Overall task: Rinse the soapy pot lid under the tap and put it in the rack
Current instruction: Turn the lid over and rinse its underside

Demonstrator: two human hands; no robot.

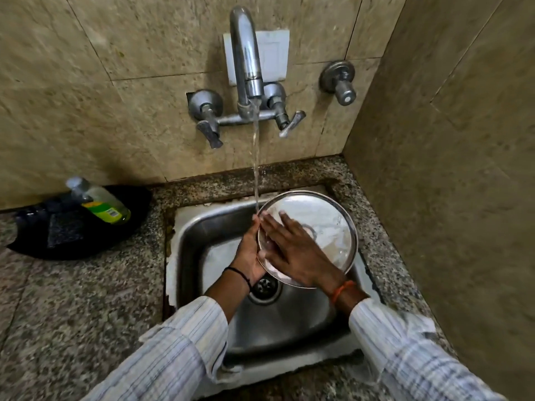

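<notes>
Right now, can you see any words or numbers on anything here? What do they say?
Nothing here can be read.
Bottle on the black tray: it has a green and yellow label with a white barcode patch, but the print is too blurred to read.
Tap, pot lid, sink, wall tiles: no writing visible.

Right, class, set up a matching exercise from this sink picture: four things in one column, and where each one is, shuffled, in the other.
Things:
1. pot lid
2. soap bottle
3. drain
4. tap

Places:
A. on the tiled wall
B. in the sink's bottom
C. lying in a black tray on the counter
D. between both hands, under the water

Pairs: 1-D, 2-C, 3-B, 4-A
</notes>
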